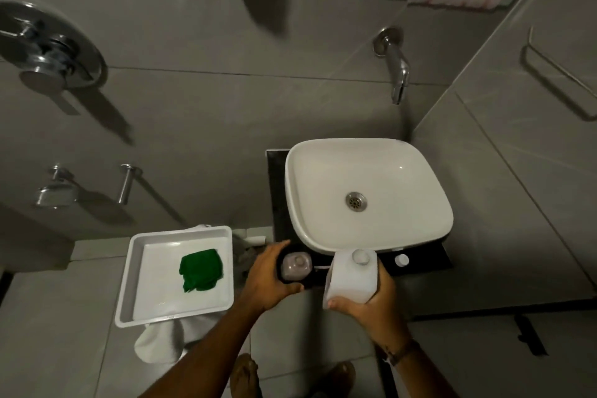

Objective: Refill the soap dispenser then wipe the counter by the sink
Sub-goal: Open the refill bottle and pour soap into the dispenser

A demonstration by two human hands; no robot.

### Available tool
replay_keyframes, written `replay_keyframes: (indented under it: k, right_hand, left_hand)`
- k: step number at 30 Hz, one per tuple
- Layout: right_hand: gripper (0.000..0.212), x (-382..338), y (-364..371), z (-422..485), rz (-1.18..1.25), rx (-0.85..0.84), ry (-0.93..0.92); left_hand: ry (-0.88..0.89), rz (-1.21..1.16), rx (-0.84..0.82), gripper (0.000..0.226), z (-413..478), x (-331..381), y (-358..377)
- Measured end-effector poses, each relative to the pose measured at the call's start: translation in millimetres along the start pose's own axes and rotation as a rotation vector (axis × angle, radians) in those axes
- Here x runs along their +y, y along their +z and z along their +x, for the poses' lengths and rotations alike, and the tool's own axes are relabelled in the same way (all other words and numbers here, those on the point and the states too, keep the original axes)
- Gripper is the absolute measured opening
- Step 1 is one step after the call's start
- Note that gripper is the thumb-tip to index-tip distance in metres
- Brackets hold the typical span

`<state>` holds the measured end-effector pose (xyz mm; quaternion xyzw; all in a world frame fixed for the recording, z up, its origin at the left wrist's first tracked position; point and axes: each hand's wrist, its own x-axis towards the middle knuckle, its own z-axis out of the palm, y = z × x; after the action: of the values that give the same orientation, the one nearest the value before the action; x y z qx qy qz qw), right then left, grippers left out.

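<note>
A small translucent soap dispenser [295, 268] stands on the black counter [278, 203] at the sink's front left corner, its top without a pump. My left hand [269, 278] is wrapped around the dispenser's left side. In my right hand [371, 300] is a white refill jug [350, 278], upright just right of the dispenser, its neck pointing up. A small white cap [402, 259] lies on the counter right of the jug. A folded green cloth [201, 270] rests in a white tray [142, 242] to the left.
The white basin [371, 171] fills most of the counter, with a wall spout [399, 74] above it. The tray sits on a white stool over the tiled floor. Shower fittings are on the left wall. My bare feet are at the bottom.
</note>
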<state>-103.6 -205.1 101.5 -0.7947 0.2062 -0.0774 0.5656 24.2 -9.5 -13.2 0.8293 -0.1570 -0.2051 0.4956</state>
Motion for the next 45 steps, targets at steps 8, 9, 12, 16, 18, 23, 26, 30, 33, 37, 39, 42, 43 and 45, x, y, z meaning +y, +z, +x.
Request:
replay_keyframes:
  k: [8, 9, 12, 16, 18, 23, 26, 30, 33, 37, 39, 42, 43, 45]
  right_hand:
    - [0.087, -46, -15, 7, -0.164, 0.028, -0.164]
    - [0.086, -52, -17, 9, -0.170, 0.030, -0.181]
    - [0.089, -78, -22, 19, -0.197, 0.021, -0.235]
    - [0.082, -134, -24, 40, -0.324, -0.002, -0.372]
    - [0.080, -166, -24, 51, -0.398, -0.025, -0.420]
    - [0.082, -233, -20, 77, -0.604, -0.027, -0.544]
    - [0.078, -266, -17, 86, -0.711, -0.005, -0.638]
    - [0.077, -294, -11, 94, -0.833, 0.020, -0.736]
    - [0.078, -307, -7, 98, -0.902, 0.009, -0.781]
    - [0.073, -318, -5, 102, -0.993, 0.056, -0.850]
    - [0.072, -321, -4, 102, -1.024, 0.071, -0.869]
    - [0.070, -324, -2, 102, -1.054, 0.087, -0.873]
    - [0.069, -325, -1, 102, -1.059, 0.092, -0.875]
    - [0.068, -327, 0, 101, -1.059, 0.099, -0.887]
  left_hand:
    - [0.011, -0.070, 0.020, 0.068, 6, -8, -8]
    - [0.032, -0.103, 0.048, 0.067, 1, -3, -15]
    - [0.109, -0.190, 0.155, 0.064, -12, 25, -42]
    - [0.236, -0.249, 0.280, 0.062, -22, 82, -94]
    - [0.279, -0.247, 0.325, 0.064, -26, 109, -121]
    - [0.315, -0.202, 0.428, 0.070, -31, 156, -171]
    - [0.328, -0.198, 0.483, 0.068, -32, 174, -192]
    - [0.326, -0.198, 0.504, 0.068, -32, 189, -210]
    - [0.325, -0.205, 0.516, 0.067, -32, 197, -215]
    - [0.315, -0.199, 0.521, 0.069, -33, 202, -219]
    - [0.308, -0.194, 0.523, 0.073, -33, 202, -222]
    - [0.301, -0.193, 0.522, 0.078, -34, 202, -224]
    - [0.300, -0.193, 0.522, 0.079, -35, 202, -224]
    - [0.297, -0.186, 0.520, 0.079, -35, 202, -225]
